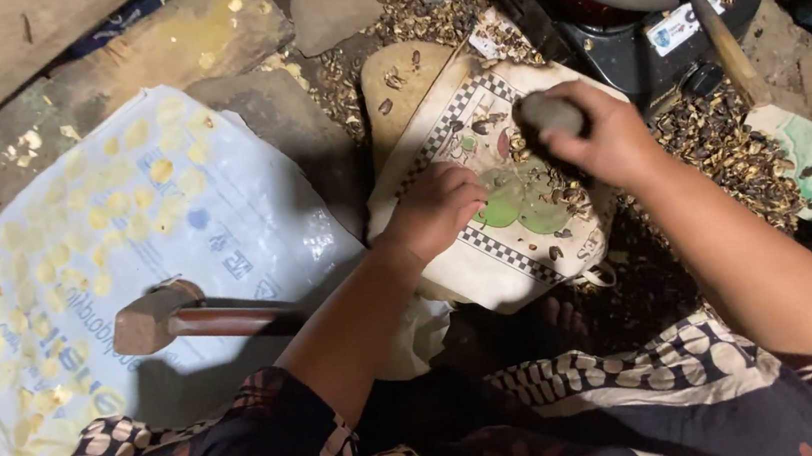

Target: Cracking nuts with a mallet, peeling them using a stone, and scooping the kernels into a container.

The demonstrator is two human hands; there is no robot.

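The right hand [608, 141] has its fingers curled tight around a grey stone [551, 112], held just above the far part of a cloth [493, 199] with a checkered border and green patches. The left hand [436, 210] rests knuckles-up on the near left of the same cloth, fingers bent together and pressed down; whether they pinch anything beneath cannot be told. Dark shell bits [563, 191] lie on the cloth between the two hands. To the right, a heap of dark husks [730, 149] covers the ground. To the left, a hammer [184, 317] lies on a pale printed sack [124, 227] strewn with yellowish kernels [77, 252], well apart from both hands.
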